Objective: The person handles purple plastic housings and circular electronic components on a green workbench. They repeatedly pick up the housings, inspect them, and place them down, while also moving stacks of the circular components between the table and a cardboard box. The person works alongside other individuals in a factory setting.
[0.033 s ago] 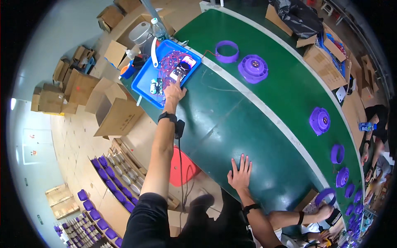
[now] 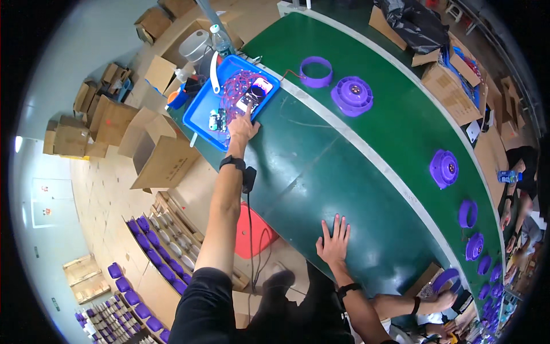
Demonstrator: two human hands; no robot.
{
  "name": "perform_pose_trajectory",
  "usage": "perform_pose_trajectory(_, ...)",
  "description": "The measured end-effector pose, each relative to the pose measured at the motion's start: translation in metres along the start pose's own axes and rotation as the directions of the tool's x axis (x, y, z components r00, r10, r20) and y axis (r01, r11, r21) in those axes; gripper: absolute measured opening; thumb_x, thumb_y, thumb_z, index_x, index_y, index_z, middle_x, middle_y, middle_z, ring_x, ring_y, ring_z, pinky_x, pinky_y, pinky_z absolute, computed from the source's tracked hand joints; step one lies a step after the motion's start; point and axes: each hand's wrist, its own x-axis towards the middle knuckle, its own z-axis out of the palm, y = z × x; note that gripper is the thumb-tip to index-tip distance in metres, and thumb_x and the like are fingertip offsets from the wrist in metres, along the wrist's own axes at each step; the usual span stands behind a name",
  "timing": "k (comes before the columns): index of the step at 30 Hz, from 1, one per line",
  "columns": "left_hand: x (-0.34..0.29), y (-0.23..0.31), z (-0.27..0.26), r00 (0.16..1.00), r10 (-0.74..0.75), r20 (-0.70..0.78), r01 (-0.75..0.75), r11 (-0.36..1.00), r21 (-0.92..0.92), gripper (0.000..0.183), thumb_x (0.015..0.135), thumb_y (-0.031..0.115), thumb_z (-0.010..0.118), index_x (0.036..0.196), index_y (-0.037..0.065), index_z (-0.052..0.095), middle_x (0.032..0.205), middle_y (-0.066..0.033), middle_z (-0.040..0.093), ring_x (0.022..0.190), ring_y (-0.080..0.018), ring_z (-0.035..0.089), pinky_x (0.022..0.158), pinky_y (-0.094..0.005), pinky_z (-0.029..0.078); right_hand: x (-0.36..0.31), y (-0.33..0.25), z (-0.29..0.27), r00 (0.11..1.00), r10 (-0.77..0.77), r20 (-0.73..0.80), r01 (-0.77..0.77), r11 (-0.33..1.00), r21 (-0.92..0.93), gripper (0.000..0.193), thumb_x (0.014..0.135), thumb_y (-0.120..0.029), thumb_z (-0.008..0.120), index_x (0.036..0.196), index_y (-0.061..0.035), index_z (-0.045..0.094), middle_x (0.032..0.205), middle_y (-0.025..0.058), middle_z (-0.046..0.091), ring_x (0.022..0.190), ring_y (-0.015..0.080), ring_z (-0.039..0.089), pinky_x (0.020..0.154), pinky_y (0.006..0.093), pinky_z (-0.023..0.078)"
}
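Note:
My left hand (image 2: pixel 242 127) reaches over the near edge of a blue tray (image 2: pixel 197 114), its index finger stretched out onto the lower end of a phone (image 2: pixel 262 87) with a lit screen. The thumb stands apart, and I see nothing held. Under and around the phone lies a tangle of red wires (image 2: pixel 234 89). Small green circuit parts (image 2: pixel 217 120) sit in the tray beside my fingers, and a white curved strip (image 2: pixel 215 73) leans over its left rim. My right hand (image 2: pixel 334 243) rests flat on the dark green table (image 2: pixel 303 172), fingers spread, holding nothing.
Purple rings (image 2: pixel 316 72) and round purple housings (image 2: pixel 352 96) stand along the green belt (image 2: pixel 389 114) beyond a pale strip. At right a co-worker's hand (image 2: pixel 445 300) is beside a purple ring (image 2: pixel 446 280). A bottle (image 2: pixel 220 40) stands behind the tray; cartons (image 2: pixel 163 152) lie left.
The co-worker's hand at lower right has shifted slightly left, and the purple ring near it has tilted. My own hands keep the same poses.

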Motion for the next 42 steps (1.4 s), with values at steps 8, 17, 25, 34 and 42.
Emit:
perform_pose_trajectory(8,0.004,-0.018,0.004,0.993,0.085,-0.085,-0.096,0.988,-0.124,0.090,0.077,0.047,0.067,0.151,0.032,0.018,0.100,-0.0271,0.065,0.092,-0.0437,0.065,0.083,-0.0501,0.053,0.006,-0.004,-0.001,0.998,0.032,-0.048,-0.031,0.999,0.007,0.060,0.078,-0.024,0.055,0.137,-0.0171,0.048,0.151,0.0248,0.026,0.139,0.0447,0.025,0.112,0.0594,0.019)
perform_pose_trajectory(17,-0.031,-0.050,-0.009,0.973,0.222,-0.070,-0.232,0.911,-0.341,0.087,0.072,0.034,0.075,0.143,0.008,0.032,0.109,-0.0249,0.062,0.095,-0.0355,0.065,0.082,-0.0460,0.053,0.014,-0.016,0.005,0.979,0.004,-0.206,-0.022,0.996,-0.083,0.054,0.078,-0.014,0.051,0.132,-0.0083,0.050,0.148,0.0167,0.036,0.139,0.0350,0.029,0.114,0.0508,0.023)
perform_pose_trajectory(25,-0.324,-0.240,0.147,0.774,0.583,-0.248,-0.326,0.032,-0.945,0.025,0.079,0.020,0.061,0.099,0.005,0.066,0.084,-0.0161,0.068,0.069,-0.0265,0.060,0.063,-0.0381,0.049,-0.009,-0.086,0.094,0.952,0.233,-0.200,-0.291,0.481,-0.827,0.050,0.095,-0.032,0.044,0.131,0.0031,0.048,0.130,0.0296,0.048,0.114,0.0454,0.051,0.096,0.0513,0.044)
perform_pose_trajectory(34,-0.658,-0.620,0.256,0.453,-0.868,0.205,0.115,-0.171,-0.979,0.024,0.084,0.015,0.057,0.103,0.005,0.065,0.078,-0.0112,0.067,0.071,-0.0221,0.065,0.064,-0.0360,0.052,0.011,-0.503,0.287,0.010,-0.483,0.876,0.308,0.835,0.457,0.032,0.100,-0.023,0.044,0.125,-0.0081,0.057,0.101,0.0119,0.067,0.083,0.0202,0.065,0.073,0.0318,0.052)
perform_pose_trajectory(42,-0.837,-0.701,0.309,-0.352,-0.904,0.242,0.376,-0.373,-0.848,0.021,0.086,0.013,0.056,0.102,0.005,0.066,0.080,-0.0161,0.067,0.072,-0.0277,0.066,0.067,-0.0387,0.052,-0.003,-0.789,0.269,-0.046,-0.564,0.824,0.407,0.743,0.531,0.028,0.099,-0.019,0.045,0.117,-0.0034,0.059,0.092,0.0090,0.068,0.078,0.0142,0.064,0.066,0.0269,0.050)
